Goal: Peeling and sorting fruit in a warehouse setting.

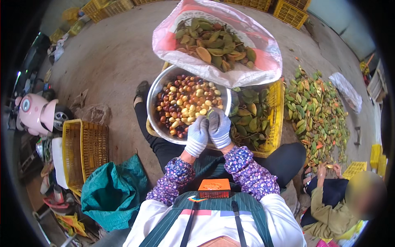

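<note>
Both my hands wear knitted work gloves and meet over the near right rim of a metal bowl [151, 108]. My left hand [198, 133] is closed beside my right hand [218, 126]; between their fingertips is a small part of a greenish pod [211, 113], mostly hidden. Round brown and cream seeds [185, 103] fill much of the bowl. Right of it, a yellow plastic crate [275, 114] holds green pods [251, 119]. Beyond the bowl stands an open white-and-pink woven sack [262, 74] with pods or empty husks [216, 46] inside.
A heap of pods or husks [314, 114] covers the floor at right, where a co-worker [331, 210] sits handling a pod. At left stand an empty yellow crate [72, 154], a green woven sack [114, 191] and a pink ride-on toy [38, 114]. More crates [290, 14] line the back.
</note>
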Action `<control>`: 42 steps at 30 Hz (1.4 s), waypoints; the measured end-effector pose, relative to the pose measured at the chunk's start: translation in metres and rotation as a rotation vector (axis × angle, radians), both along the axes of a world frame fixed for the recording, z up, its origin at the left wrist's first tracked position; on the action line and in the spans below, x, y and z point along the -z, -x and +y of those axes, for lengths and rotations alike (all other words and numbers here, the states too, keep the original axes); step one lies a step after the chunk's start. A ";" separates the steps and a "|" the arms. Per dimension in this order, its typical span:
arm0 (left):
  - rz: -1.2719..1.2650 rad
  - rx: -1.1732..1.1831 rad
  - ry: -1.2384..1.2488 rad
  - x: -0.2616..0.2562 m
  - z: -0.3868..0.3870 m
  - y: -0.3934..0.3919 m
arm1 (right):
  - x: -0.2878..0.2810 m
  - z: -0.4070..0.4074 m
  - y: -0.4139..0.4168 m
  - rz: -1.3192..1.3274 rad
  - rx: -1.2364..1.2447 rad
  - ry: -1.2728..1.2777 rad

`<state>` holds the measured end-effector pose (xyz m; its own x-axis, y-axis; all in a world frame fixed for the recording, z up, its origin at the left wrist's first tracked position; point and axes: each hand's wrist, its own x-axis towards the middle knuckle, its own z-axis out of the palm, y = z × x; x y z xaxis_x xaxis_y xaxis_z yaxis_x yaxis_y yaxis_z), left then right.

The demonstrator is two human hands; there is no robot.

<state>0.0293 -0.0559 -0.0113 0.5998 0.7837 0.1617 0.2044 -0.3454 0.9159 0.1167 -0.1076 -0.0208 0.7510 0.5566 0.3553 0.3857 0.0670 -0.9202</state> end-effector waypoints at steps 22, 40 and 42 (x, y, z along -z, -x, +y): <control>0.126 -0.100 -0.132 -0.002 -0.003 0.007 | -0.007 0.004 0.009 0.214 -0.119 -0.028; 0.192 -0.130 -0.105 0.022 0.059 0.009 | 0.012 -0.004 -0.004 0.278 -0.461 0.200; 0.215 -0.112 -0.123 0.017 0.064 0.012 | 0.006 0.001 -0.011 0.081 -0.481 0.215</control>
